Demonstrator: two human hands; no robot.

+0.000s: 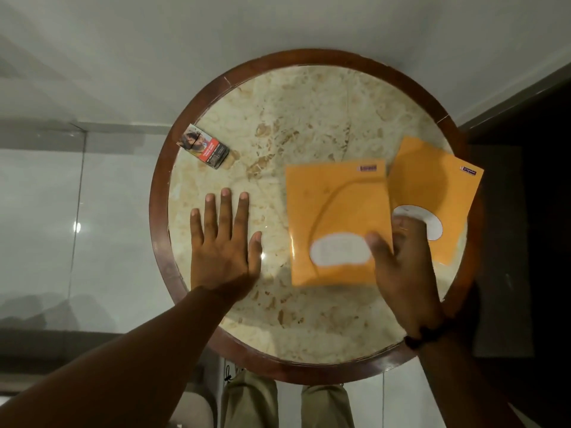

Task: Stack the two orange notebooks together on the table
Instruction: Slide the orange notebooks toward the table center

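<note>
On the tabletop's [309,341] right side, the right hand [404,273] pinches the near notebook [336,217], thumb on top, overlapping the far notebook [432,186]. Left hand [222,242] lies flat, empty. Next, probably: slide it squarely onto the other.

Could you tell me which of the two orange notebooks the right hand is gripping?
The nearer notebook, closer to the table's middle: the right hand pinches its corner, thumb on the cover. The other notebook lies tilted by the table's right rim.
</note>
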